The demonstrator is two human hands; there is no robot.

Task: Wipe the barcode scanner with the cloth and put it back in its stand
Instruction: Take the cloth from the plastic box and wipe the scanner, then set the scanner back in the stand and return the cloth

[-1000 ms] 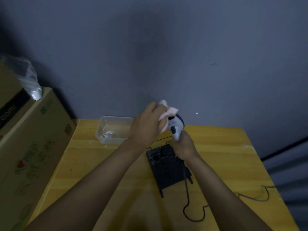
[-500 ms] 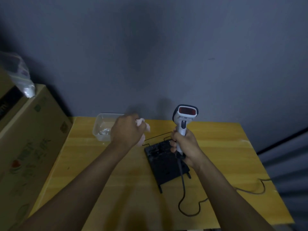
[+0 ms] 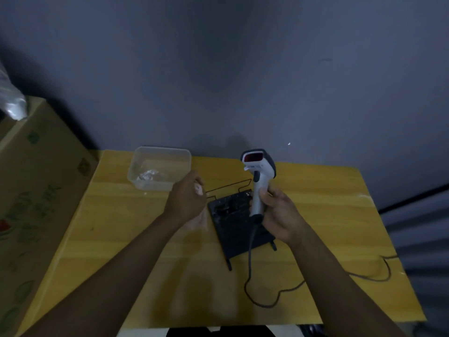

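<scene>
My right hand (image 3: 279,215) grips the handle of the white barcode scanner (image 3: 258,173), which stands upright with its red window facing me. Its dark cable (image 3: 250,263) hangs from the handle down to the table. Right below the scanner, the black stand (image 3: 233,227) lies flat on the yellow table (image 3: 121,239). My left hand (image 3: 187,198) is closed around the pale pink cloth (image 3: 198,189), of which only a small bit shows. It hovers to the left of the stand, apart from the scanner.
A clear plastic tub (image 3: 159,167) holding something crumpled and white sits at the table's back left. A large cardboard box (image 3: 31,190) stands against the table's left side. The scanner cable loops over the table's front right. A grey wall rises just behind the table.
My left hand pulled the cloth off the scanner's head and moved left and down. My right hand keeps the scanner upright, its red window now uncovered.
</scene>
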